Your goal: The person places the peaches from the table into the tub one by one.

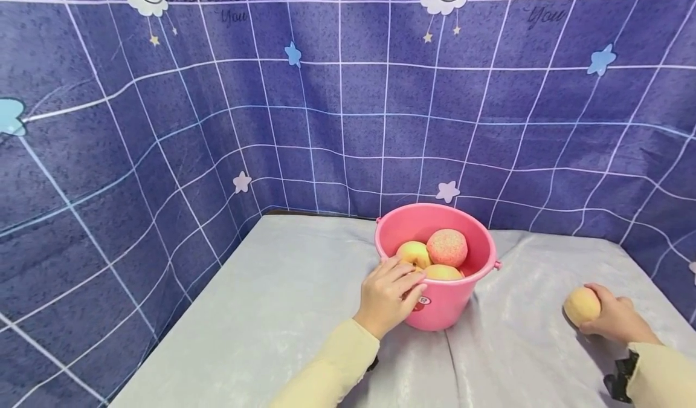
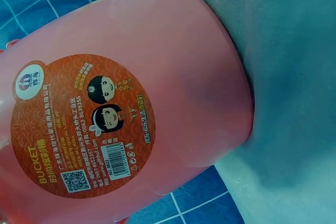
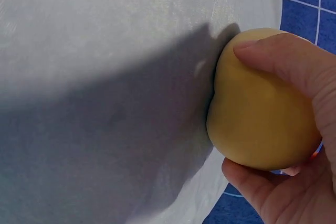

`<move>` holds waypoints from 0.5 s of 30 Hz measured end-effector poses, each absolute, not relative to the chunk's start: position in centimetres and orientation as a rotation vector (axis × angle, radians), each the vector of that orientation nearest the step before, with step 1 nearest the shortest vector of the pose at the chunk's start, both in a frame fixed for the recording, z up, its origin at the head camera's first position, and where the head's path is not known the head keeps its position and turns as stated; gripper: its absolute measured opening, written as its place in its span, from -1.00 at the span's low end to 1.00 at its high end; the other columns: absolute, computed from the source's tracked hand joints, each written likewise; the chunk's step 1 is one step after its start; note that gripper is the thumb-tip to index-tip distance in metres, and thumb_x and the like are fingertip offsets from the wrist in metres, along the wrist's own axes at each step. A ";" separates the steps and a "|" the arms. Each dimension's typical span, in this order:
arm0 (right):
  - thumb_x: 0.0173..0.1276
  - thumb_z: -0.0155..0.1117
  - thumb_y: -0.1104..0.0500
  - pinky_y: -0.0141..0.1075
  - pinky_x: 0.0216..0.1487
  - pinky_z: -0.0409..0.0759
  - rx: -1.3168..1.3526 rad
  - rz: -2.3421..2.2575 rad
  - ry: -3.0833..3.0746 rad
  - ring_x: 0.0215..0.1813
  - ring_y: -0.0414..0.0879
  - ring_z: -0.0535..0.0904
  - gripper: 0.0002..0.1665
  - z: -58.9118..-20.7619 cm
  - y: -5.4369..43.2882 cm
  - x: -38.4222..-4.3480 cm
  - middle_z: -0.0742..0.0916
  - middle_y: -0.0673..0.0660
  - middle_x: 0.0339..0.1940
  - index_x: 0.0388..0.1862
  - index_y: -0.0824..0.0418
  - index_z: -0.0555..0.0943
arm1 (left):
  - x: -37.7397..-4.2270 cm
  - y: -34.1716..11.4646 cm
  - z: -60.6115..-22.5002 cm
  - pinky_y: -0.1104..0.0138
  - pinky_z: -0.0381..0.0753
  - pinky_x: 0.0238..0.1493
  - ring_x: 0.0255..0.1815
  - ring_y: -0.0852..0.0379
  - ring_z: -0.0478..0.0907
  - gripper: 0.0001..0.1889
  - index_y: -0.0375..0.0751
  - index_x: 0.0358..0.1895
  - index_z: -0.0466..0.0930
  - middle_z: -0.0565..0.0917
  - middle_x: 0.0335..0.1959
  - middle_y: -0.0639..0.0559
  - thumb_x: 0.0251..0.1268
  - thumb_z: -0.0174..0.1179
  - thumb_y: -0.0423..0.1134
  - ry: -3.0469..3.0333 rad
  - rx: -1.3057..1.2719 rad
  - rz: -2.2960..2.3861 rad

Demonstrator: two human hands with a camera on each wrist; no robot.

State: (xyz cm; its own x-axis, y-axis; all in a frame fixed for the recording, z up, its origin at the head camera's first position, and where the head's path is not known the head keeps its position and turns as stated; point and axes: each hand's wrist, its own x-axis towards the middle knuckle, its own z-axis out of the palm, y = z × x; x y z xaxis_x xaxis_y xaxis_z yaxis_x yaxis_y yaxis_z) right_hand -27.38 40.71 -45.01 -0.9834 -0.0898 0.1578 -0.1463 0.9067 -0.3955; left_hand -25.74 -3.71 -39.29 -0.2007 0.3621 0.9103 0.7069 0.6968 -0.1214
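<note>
A pink bucket (image 1: 435,302) stands upright on the table, its round orange label (image 2: 84,127) filling much of the left wrist view. My left hand (image 1: 387,293) grips the near left rim, fingers over the edge and thumb outside. Inside lie a pink-red speckled round fruit (image 1: 447,248) and several yellow apples (image 1: 414,253), partly hidden by the rim and fingers. Off to the right, my right hand (image 1: 620,317) holds a yellow apple (image 3: 262,108) between thumb and fingers. That apple is at or just above the cloth; I cannot tell whether it touches.
A pale grey shiny cloth (image 1: 261,311) with creases covers the table. Behind it and along the sides hangs a blue checked curtain (image 1: 337,93) with stars and clouds. Cloth surface lies between the bucket and the right hand.
</note>
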 end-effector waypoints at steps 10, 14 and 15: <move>-0.28 0.50 0.16 0.14 -0.38 0.50 0.204 0.585 -2.946 -0.35 0.38 0.54 -0.05 -44.1 40.9 -27.5 0.57 0.57 -0.30 0.06 0.57 0.26 | -25.7 -3.7 -39.1 0.26 0.47 0.19 -0.04 0.11 0.64 -0.76 -0.03 -0.22 0.79 0.73 -0.29 0.12 -0.04 0.47 -0.14 -1.851 -0.854 -0.415; -0.29 0.52 0.15 0.04 -0.42 0.49 0.227 0.584 -2.929 -0.35 0.32 0.54 -0.04 -43.1 40.6 -27.2 0.59 0.51 -0.30 0.07 0.56 0.29 | -25.8 -3.6 -39.2 0.24 0.48 0.19 -0.03 0.09 0.63 -0.77 -0.03 -0.22 0.79 0.73 -0.29 0.11 -0.02 0.46 -0.15 -1.858 -0.854 -0.428; -0.30 0.53 0.15 0.01 -0.42 0.48 0.235 0.583 -2.920 -0.34 0.31 0.54 -0.04 -42.8 40.5 -27.2 0.60 0.49 -0.30 0.08 0.55 0.31 | -25.8 -3.6 -39.3 0.23 0.48 0.18 -0.03 0.09 0.63 -0.77 -0.02 -0.22 0.79 0.73 -0.29 0.11 -0.02 0.46 -0.15 -1.861 -0.851 -0.431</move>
State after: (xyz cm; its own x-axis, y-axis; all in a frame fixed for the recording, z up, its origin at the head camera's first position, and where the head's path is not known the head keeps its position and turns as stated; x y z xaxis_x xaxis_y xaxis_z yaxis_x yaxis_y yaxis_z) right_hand -27.16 40.47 -42.81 -0.9758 -0.1230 0.1809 -0.1830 0.9120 -0.3671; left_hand -25.84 -3.59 -39.28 -0.2496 0.3639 0.8974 0.7210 0.6884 -0.0787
